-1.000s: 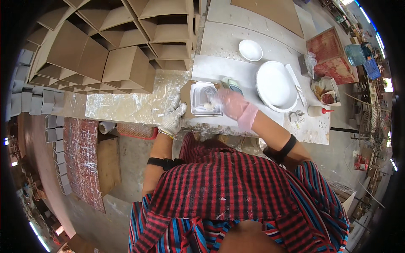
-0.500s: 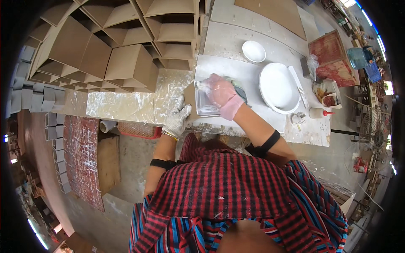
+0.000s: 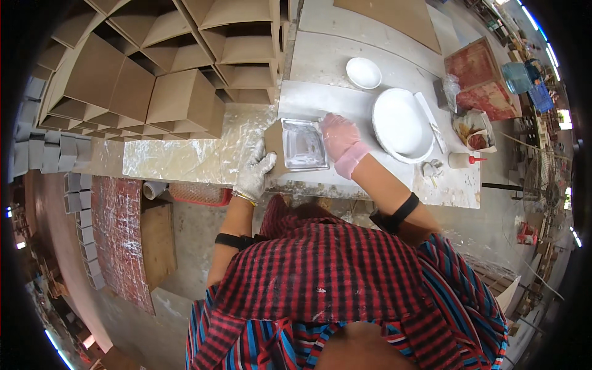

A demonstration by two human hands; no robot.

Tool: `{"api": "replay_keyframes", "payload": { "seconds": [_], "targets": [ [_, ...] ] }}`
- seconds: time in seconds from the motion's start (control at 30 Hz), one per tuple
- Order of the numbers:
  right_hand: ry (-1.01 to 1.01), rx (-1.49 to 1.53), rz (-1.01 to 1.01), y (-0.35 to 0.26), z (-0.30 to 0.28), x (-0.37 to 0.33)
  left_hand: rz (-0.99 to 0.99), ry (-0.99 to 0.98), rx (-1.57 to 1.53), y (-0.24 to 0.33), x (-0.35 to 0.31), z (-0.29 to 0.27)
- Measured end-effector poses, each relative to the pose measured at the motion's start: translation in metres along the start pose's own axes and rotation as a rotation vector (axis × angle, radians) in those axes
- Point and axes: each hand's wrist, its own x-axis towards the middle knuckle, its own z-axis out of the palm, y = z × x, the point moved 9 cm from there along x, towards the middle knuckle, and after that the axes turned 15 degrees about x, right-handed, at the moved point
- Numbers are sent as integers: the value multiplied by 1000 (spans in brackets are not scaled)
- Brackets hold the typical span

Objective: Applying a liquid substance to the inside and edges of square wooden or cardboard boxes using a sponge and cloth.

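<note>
My left hand point(image 3: 255, 168), in a white knitted glove, grips the left edge of a brown cardboard piece point(image 3: 275, 145) at the table's front edge. A shallow, clear rectangular plastic tray or panel point(image 3: 304, 145) sits against the cardboard's right side, its surface shiny. My right hand point(image 3: 341, 137), in a pink glove, is curled at the panel's upper right edge. Whatever its fingers hold is hidden. Right of that hand stands a large round white basin point(image 3: 374, 128) with white contents. Behind it is a smaller white bowl point(image 3: 363, 73).
Stacked open cardboard boxes point(image 3: 185, 102) rise at the left. A flat white strip point(image 3: 430, 121) leans by the basin. Near the right edge are a red-tipped squeeze bottle point(image 3: 459, 160), crumpled material point(image 3: 431, 171) and a plastic bag point(image 3: 475, 130). A worn red box point(image 3: 482, 80) stands farther back.
My right hand has moved right, off the clear panel to its right edge, uncovering it. The greenish thing beside it no longer shows. My left hand keeps its grip on the cardboard.
</note>
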Motion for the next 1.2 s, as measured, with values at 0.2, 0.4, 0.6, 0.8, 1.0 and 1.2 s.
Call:
{"api": "replay_keyframes", "payload": {
  "seconds": [0.2,0.4,0.6,0.8,1.0,1.2],
  "targets": [
    [-4,438,-15,5,-21,1,-129,83,-29,-12,-4,-11],
    [138,838,-105,-23,-28,23,-162,119,33,-7,-2,-4],
    [186,748,-441,-75,-14,6,-146,127,-49,-12,-5,-12],
    [-187,703,-615,-85,61,-41,-182,127,-48,-20,-6,-16],
    [-499,545,-326,-79,5,-52,-136,130,-20,-6,-8,-8],
    [-9,724,-821,-86,-15,-69,-190,85,-41,-26,-5,-21]
  ]
}}
